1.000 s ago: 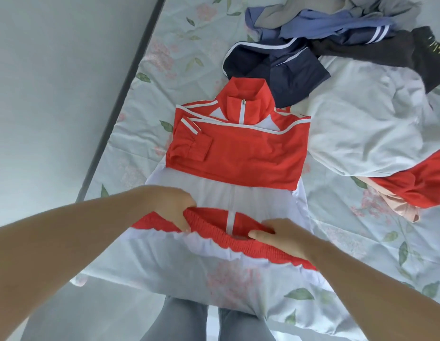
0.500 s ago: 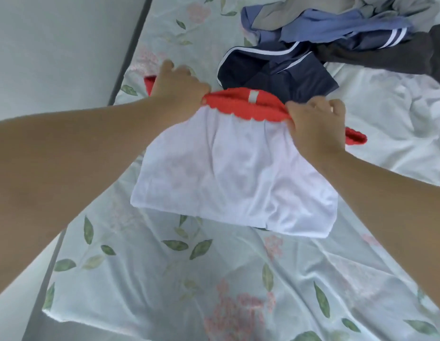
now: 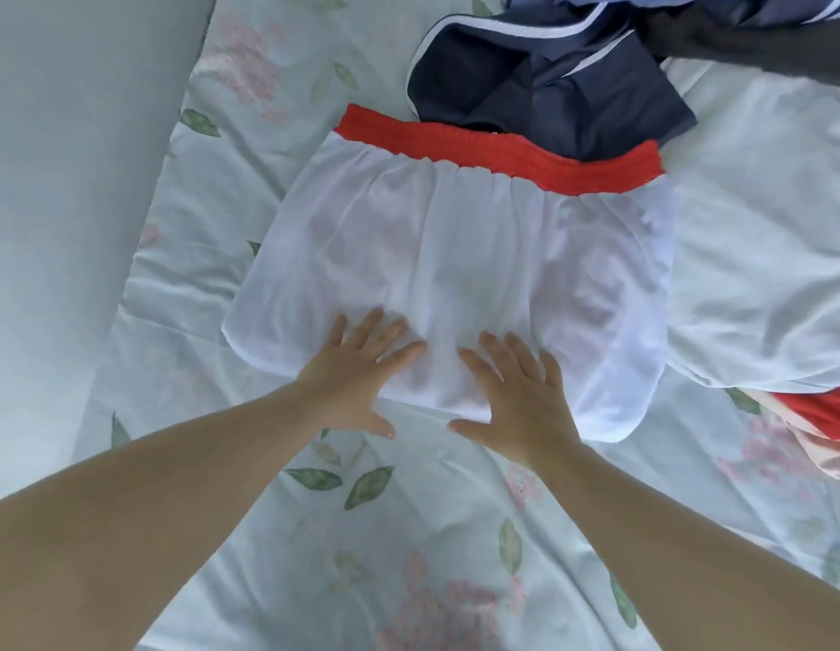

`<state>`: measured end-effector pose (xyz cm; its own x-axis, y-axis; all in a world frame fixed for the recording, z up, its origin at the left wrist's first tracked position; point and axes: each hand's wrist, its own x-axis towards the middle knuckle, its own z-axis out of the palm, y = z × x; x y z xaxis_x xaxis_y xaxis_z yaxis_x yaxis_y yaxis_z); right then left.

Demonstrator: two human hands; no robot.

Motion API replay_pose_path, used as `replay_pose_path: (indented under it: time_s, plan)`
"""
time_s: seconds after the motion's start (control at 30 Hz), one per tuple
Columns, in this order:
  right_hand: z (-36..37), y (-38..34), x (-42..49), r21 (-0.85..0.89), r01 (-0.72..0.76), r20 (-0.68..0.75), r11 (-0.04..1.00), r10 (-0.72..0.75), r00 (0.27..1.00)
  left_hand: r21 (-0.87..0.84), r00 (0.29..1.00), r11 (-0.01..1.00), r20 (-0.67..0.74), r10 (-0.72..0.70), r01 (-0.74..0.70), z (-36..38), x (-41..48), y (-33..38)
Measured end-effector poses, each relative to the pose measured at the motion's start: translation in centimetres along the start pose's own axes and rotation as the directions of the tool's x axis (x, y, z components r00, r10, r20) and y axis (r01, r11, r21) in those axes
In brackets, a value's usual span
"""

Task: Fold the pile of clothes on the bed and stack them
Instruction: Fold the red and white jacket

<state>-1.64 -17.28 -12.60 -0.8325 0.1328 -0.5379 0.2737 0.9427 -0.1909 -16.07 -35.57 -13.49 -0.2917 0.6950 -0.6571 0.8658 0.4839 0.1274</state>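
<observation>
Head view: both hands, left [image 3: 357, 364] and right [image 3: 516, 392], press flat, fingers spread, on the folded white garment [image 3: 455, 256].

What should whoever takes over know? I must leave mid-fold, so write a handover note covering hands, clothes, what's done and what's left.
Left hand: open, flat on the near edge of the white garment with the red band.
Right hand: open, flat beside it on the same edge.
Done: that garment lies folded on the bed sheet, red band at the far side.
Left: the navy garment touching the band, the pale garment and the red garment at the right are unfolded. No stack is in view.
</observation>
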Motion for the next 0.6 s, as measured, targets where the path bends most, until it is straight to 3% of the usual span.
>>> replay_pose_path:
  time_s: [0.1,0.2,0.37,0.47,0.6]
  plan:
    - [1.7,-0.3,-0.5,-0.114,0.021,0.020,0.993,-0.019,1.000,0.234,1.000,0.972,-0.019,-0.006,0.010,1.2,-0.6,-0.6]
    - [1.6,0.2,-0.2,-0.122,0.009,-0.056,0.992,-0.016,0.998,0.305,0.999,0.952,-0.038,0.003,0.009,0.7,-0.9,-0.8]
    - [-0.3,0.7,-1.1,-0.045,0.095,-0.106,0.995,-0.099,0.989,0.227,1.000,0.974,-0.015,0.013,-0.010,-0.3,-1.2,0.8]
    - [-0.1,1.2,-3.0,-0.089,0.157,-0.353,0.984,-0.179,0.918,0.144,0.992,0.985,0.098,0.082,-0.096,0.0,-2.4,3.1]
    - [1.3,2.8,-6.3,-0.164,0.221,-0.310,0.961,-0.263,0.914,-0.035,0.943,0.984,0.282,0.177,-0.174,1.0,-4.4,7.0]
